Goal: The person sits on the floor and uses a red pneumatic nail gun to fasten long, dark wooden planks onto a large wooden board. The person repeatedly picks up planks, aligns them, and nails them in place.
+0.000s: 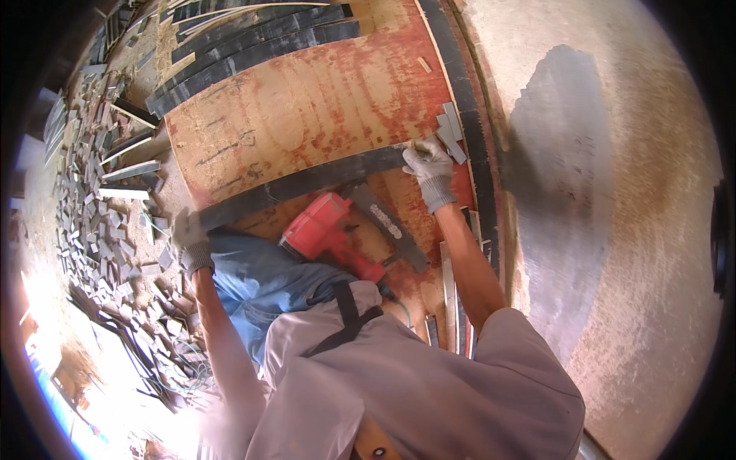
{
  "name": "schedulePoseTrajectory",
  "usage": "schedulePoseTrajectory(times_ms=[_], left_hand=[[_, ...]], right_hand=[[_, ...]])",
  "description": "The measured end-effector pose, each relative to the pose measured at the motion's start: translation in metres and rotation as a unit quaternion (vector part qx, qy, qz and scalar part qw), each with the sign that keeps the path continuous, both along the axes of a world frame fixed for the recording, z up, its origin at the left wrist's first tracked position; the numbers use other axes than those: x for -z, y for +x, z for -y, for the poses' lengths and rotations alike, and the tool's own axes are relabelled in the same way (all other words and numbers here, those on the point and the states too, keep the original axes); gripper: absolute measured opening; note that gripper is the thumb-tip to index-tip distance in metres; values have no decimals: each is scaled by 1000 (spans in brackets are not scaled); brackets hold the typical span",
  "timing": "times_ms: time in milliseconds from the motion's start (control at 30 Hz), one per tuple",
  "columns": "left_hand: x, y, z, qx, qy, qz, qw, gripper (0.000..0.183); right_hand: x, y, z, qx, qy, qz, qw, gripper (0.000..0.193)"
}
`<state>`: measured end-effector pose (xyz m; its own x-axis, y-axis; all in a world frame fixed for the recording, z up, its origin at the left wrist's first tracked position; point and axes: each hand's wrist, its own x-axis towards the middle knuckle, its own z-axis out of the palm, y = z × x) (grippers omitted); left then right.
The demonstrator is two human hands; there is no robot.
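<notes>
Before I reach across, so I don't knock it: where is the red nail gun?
In the head view, the red nail gun is slightly left of centre, just below the long dark strip and beside the blue jeans.

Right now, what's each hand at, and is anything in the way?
Left hand at black strip, left end. Right hand at its right end. Strip lies across board. Nail gun close on its near side.

At the left edge of the tabletop (pixel 307 107), the left hand (pixel 186 232) is blurred; whether it grips the strip (pixel 307 182) cannot be told. The right hand (pixel 431 169) hides the strip's other end. The shirt (pixel 437 368) covers the tabletop's near edge; the picture's upper edge cuts off its far side.
</notes>
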<state>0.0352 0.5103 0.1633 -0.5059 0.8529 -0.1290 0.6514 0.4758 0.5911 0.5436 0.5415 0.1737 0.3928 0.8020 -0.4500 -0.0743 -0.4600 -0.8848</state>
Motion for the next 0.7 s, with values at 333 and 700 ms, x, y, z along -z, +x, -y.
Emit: schedulePoseTrajectory(times_ms=[333,700], left_hand=[[-5,-8,14,8,17,116,993,35],[-24,1,4,-48,-18,140,989,22]], right_hand=[[-5,-3,18,21,6,-17,1000,22],[-2,-1,7,26,-58,28,998,26]])
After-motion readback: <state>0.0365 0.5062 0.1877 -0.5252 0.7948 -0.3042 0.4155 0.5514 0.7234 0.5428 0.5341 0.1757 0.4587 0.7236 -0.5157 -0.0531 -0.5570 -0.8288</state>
